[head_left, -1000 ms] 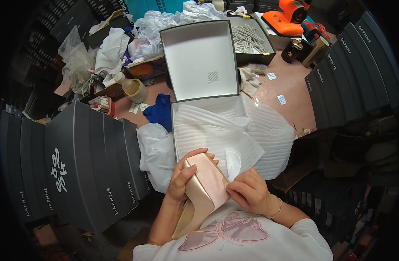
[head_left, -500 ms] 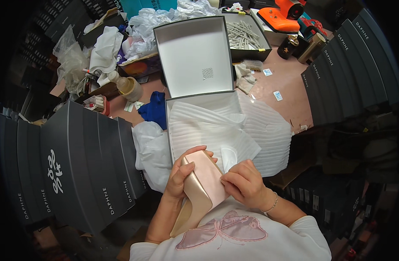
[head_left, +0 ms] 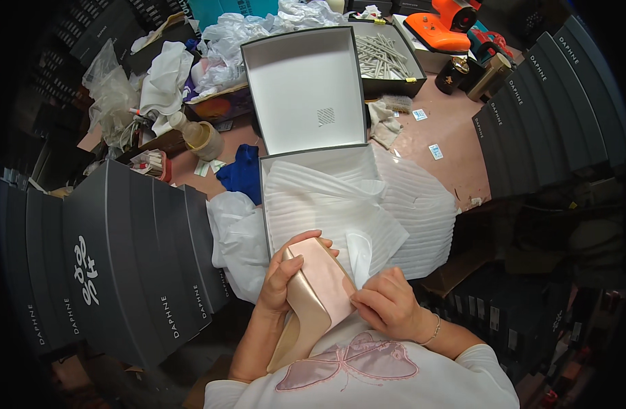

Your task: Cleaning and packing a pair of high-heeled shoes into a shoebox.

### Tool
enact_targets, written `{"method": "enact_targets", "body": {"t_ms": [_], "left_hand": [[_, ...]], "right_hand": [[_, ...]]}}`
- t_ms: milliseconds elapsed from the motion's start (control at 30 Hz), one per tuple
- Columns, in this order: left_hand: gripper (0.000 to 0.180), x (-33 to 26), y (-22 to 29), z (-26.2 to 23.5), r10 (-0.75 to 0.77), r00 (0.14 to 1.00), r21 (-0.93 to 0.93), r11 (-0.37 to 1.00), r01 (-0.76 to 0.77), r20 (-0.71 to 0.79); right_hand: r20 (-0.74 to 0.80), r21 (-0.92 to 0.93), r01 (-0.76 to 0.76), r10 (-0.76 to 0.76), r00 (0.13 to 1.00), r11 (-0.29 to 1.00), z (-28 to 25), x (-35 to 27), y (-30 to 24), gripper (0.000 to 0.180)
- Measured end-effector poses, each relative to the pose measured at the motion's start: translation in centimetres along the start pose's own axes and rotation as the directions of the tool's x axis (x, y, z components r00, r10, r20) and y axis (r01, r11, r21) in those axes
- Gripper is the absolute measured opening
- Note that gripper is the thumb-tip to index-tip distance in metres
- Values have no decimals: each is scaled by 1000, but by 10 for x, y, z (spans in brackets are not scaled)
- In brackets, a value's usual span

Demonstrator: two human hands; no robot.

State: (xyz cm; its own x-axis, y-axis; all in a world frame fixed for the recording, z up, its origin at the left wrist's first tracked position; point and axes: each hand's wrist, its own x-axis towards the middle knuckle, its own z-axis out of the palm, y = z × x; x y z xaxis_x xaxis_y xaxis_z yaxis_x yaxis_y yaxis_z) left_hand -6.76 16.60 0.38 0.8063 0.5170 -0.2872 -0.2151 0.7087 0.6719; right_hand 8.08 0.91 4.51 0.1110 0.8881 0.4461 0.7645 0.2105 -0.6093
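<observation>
A beige-gold high-heeled shoe (head_left: 316,309) is tilted in front of my chest, its pale pink underside (head_left: 318,270) facing up. Closed around its left side and upper end is my left hand (head_left: 280,276), thumb along the edge. On the opposite edge, my right hand (head_left: 389,305) pinches with its fingertips at a corner of a thin pink film. Beside those fingertips a small patch of darker tan sole shows. Beyond the hands stands an open shoebox (head_left: 264,178) with its lid (head_left: 303,95) raised, lined with ribbed white foam sheet (head_left: 320,198). White tissue (head_left: 359,252) hangs over its near side.
Dark shoeboxes are stacked at left (head_left: 132,252) and right (head_left: 565,102). More ribbed foam (head_left: 422,211) lies right of the open box, a blue cloth (head_left: 242,172) left. Behind are a box of grey sticks (head_left: 381,58), an orange device (head_left: 437,33) and plastic bags (head_left: 234,51).
My right hand has shifted slightly right and down along the shoe's edge, and a darker tan patch now shows beside its fingertips. The left hand keeps its hold on the shoe.
</observation>
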Motion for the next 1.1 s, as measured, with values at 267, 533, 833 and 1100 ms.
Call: {"method": "enact_targets", "body": {"t_ms": [267, 533, 833, 1100], "left_hand": [[64, 1, 3, -2, -16, 1000, -21, 1000, 16, 26], [63, -1, 2, -1, -26, 999, -37, 999, 28, 41], [64, -1, 2, -2, -24, 999, -40, 999, 25, 35], [63, 0, 5, -1, -29, 999, -53, 998, 30, 26]], "right_hand": [[25, 9, -17, 17, 1000, 1000, -1, -4, 0, 25], [-4, 20, -15, 15, 1000, 1000, -1, -4, -1, 26], [22, 25, -13, 12, 1000, 1000, -4, -5, -4, 23], [36, 37, -18, 17, 999, 999, -3, -11, -4, 26]]}}
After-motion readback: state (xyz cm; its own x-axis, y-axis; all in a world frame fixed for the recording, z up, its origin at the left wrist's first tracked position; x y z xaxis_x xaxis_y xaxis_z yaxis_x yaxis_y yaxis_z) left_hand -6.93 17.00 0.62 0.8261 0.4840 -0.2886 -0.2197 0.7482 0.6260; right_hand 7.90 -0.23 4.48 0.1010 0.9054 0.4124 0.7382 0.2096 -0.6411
